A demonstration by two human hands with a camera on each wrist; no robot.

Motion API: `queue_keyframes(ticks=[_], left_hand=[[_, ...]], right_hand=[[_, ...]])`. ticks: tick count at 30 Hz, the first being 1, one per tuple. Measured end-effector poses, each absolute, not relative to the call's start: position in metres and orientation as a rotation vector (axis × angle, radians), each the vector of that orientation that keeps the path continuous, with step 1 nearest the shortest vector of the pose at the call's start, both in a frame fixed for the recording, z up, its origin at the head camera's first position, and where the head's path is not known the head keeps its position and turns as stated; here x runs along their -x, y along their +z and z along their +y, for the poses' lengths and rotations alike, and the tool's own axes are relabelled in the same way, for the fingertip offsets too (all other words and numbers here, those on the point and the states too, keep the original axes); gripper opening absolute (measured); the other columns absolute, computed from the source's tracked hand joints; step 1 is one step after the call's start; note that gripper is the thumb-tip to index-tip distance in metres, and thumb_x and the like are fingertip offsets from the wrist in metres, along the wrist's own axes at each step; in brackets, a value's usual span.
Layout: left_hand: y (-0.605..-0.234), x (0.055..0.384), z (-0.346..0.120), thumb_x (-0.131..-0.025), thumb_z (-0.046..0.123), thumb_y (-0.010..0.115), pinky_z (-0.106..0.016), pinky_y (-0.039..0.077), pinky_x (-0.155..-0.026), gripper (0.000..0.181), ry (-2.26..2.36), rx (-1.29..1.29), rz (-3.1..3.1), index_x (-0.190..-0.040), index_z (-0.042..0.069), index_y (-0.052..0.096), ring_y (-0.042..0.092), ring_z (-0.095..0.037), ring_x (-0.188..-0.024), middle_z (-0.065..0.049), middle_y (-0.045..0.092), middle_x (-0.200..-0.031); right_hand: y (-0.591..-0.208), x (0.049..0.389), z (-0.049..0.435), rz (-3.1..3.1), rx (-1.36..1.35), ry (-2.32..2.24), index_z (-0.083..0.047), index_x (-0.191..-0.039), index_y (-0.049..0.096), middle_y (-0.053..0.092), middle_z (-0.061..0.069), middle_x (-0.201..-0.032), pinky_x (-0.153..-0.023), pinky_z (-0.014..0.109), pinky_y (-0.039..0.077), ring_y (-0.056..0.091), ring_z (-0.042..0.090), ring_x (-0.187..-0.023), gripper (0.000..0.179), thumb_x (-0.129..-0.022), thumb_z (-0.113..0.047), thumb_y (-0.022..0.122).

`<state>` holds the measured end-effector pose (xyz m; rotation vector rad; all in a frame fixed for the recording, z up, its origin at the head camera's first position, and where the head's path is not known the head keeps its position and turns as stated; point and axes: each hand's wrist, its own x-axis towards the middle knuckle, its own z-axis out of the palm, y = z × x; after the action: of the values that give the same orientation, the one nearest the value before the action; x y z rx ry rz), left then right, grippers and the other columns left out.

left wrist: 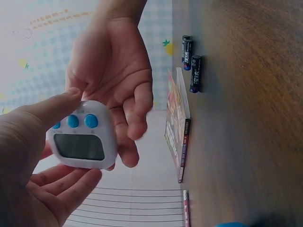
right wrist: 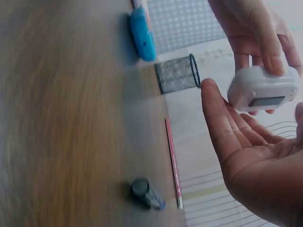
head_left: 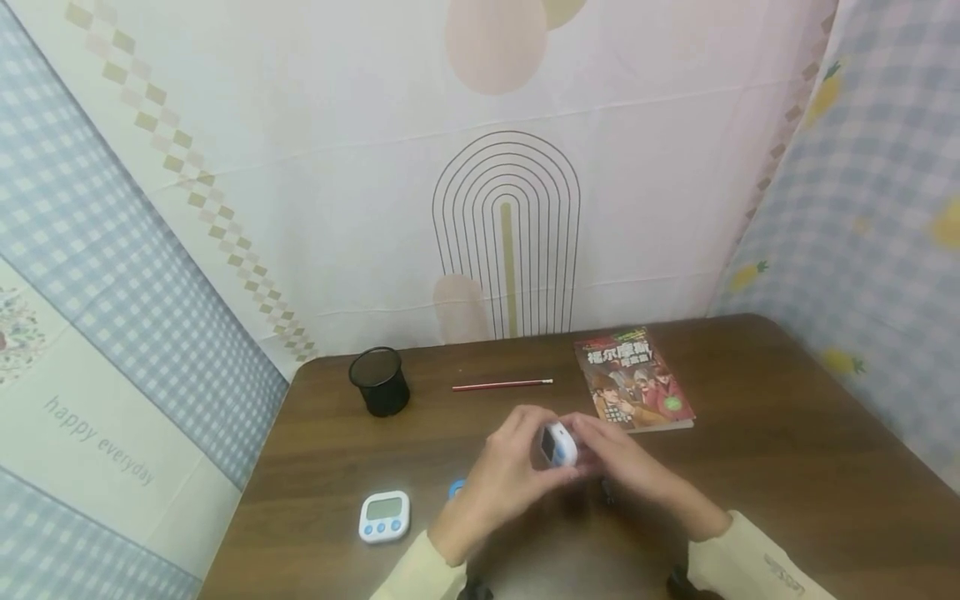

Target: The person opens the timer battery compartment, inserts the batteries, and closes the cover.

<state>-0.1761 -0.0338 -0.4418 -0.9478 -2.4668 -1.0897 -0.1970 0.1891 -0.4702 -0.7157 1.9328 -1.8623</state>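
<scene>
A white digital timer (left wrist: 81, 137) with a grey screen and blue buttons is in my left hand (head_left: 506, 467), above the table. The left thumb lies along its button end, and the fingers support it from the other side. In the right wrist view the timer (right wrist: 262, 90) shows a dark rectangle on its white casing. My right hand (left wrist: 111, 71) is beside the timer, palm turned up, fingers loosely extended and partly behind it. Two dark batteries (left wrist: 191, 66) lie on the table by the right hand. A second white timer (head_left: 384, 517) lies left of my left hand.
A black mesh pen cup (head_left: 381, 383) stands at the back left. A red pencil (head_left: 502, 385) lies along the back, left of a comic-covered book (head_left: 633, 379). A blue object (right wrist: 142, 35) on the table is mostly hidden by my left hand in the head view.
</scene>
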Motion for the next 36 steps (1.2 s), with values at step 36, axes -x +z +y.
queue_keyframes(ticks=[36], left_hand=[[-0.446, 0.177, -0.027, -0.098, 0.022, 0.078, -0.027, 0.063, -0.092, 0.037, -1.454, 0.856, -2.400, -0.130, 0.004, 0.071, 0.073, -0.025, -0.116, -0.013, 0.067, -0.142]], right_hand=[[-0.461, 0.189, 0.184, 1.588, 0.358, -2.101, 0.001, -0.139, 0.047, 0.066, 0.006, -0.105, -0.067, 0.019, 0.056, 0.064, 0.010, -0.078, 0.037, -0.106, -0.010, 0.060]])
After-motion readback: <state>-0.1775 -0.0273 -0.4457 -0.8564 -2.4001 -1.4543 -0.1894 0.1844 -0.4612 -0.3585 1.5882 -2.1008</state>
